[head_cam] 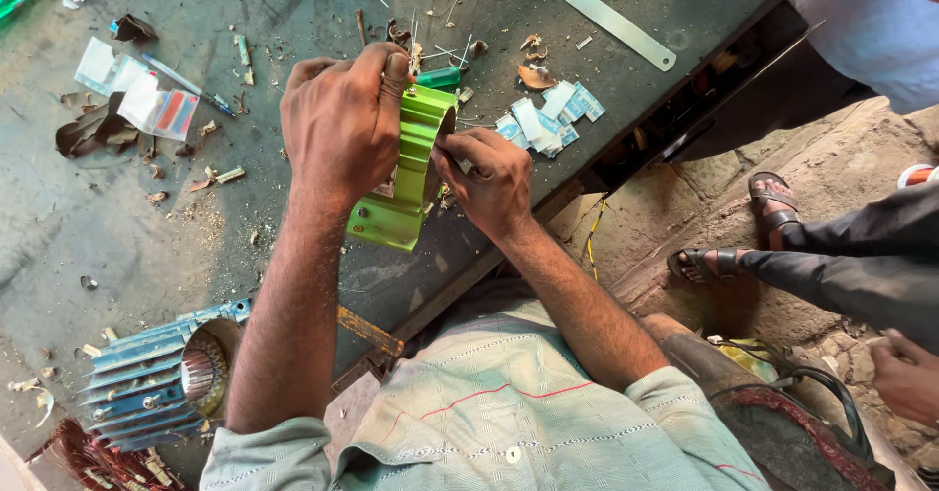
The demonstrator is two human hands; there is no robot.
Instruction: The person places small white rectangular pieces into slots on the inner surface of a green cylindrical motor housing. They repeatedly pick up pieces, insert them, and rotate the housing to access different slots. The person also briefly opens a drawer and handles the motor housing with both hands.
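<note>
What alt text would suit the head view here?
Both bare hands hold a bright green finned motor housing above a littered dark workbench: left hand gripping its top, right hand at its open end. A blue finned housing lies lower left; another person's sandalled feet stand right.

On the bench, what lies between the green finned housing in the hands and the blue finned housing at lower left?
In the head view, only the left forearm crosses above it; the bench between green housing and blue housing shows just dust and small scraps.

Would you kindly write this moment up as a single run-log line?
left hand: grips green finned housing | right hand: fingertips at its open end | blue finned housing: lying on workbench
</note>
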